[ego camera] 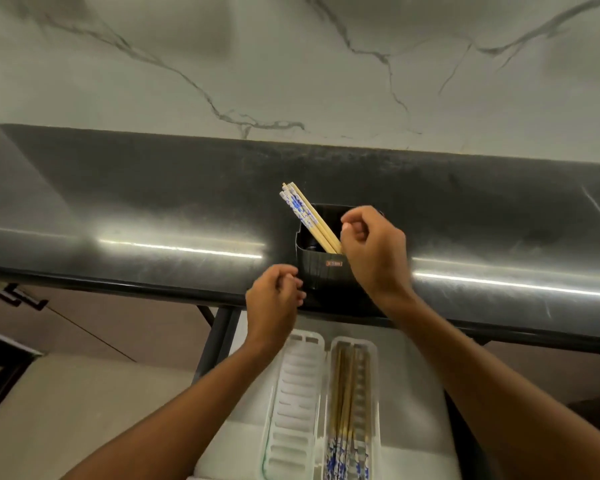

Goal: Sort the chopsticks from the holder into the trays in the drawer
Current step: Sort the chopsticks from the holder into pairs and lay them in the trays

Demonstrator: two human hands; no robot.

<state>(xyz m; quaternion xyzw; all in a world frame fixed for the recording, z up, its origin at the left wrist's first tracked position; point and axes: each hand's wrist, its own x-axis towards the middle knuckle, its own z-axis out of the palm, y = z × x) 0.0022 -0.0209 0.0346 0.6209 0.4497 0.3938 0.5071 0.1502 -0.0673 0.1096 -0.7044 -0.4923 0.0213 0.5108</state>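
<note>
A pale marbled wall (291, 57) fills the top of the view, and below it a dark, glossy counter (118, 209) runs from side to side. Under the counter's front edge the drawer (413, 393) stands open, with two long white trays side by side in it.

Both bare forearms reach up from the bottom of the view. The right arm crosses above the drawer to the counter, wrist bent, so that the right hand (374, 247) hangs over the right side of the black holder (321, 271). Its fingers are curled in toward the palm, fingertips close to the thumb; they sit right at the lower ends of the chopsticks, but whether they pinch one cannot be told. The left hand (274, 296) is lower, at the counter's front edge just left of the holder, fingers loosely curled and holding nothing.

The holder stands near the front edge of the counter. A bundle of chopsticks (309, 216) leans out of it up and to the left — plain wood shafts with blue-and-white patterned tops.

In the drawer, the left tray (293, 403) shows its bare ribbed floor. The right tray (373, 410) holds sorted chopsticks (343, 410) lying lengthwise, patterned ends toward the person.
</note>
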